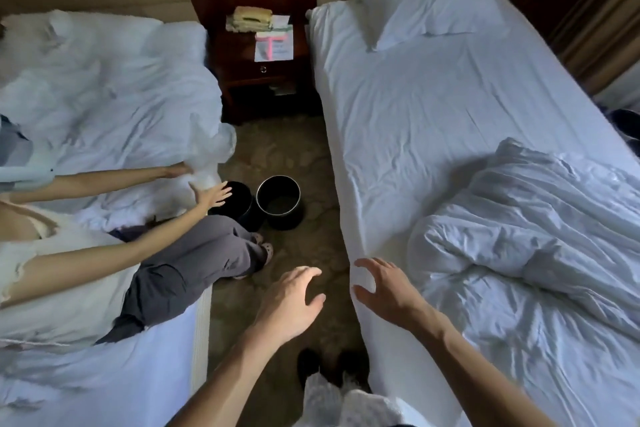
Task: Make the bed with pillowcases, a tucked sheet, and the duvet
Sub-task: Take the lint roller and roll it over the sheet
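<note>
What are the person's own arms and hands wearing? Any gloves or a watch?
No gloves. The left hand and right hand are bare, with no rings, watch or bracelet showing. The left forearm and right forearm are bare too; no sleeve reaches into view.

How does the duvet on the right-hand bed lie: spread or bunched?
Bunched: the duvet lies crumpled in a heap, the sheet toward the pillow uncovered.

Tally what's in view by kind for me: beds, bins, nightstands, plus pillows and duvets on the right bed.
Beds: 2, left bed and right bed
Bins: 2, left bin and right bin
Nightstand: 1
Pillow on the right bed: 1
Duvet on the right bed: 1
Total: 7
</note>
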`<action>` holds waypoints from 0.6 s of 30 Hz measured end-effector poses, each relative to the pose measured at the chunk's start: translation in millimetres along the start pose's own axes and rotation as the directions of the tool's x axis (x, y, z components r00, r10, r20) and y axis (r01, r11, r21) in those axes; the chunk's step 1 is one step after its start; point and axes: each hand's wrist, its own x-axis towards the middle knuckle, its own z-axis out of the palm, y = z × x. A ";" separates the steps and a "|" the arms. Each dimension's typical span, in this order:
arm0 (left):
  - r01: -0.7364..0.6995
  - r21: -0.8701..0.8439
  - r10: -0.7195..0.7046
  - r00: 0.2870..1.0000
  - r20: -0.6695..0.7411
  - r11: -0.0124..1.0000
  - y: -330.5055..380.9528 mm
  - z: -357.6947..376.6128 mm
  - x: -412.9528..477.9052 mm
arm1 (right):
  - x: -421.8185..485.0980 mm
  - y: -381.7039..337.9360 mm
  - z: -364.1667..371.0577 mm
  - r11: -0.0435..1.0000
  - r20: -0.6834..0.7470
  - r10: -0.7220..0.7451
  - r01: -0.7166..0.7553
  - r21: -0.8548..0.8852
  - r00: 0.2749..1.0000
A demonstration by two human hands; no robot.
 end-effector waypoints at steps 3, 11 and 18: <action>-0.030 0.044 0.029 0.999 0.025 0.999 2.8 -18.0 37.8 | 19.9 6.0 -12.4 0.998 -0.032 0.057 -0.057 0.003 0.998; -0.129 0.147 0.116 0.989 0.092 0.981 32.5 -73.1 135.6 | 85.1 22.0 -61.4 0.982 -0.122 0.161 -0.147 0.118 0.979; -0.172 0.194 0.148 0.980 0.129 0.966 63.0 -120.0 232.5 | 172.0 30.3 -123.8 0.979 -0.128 0.145 -0.123 0.165 0.981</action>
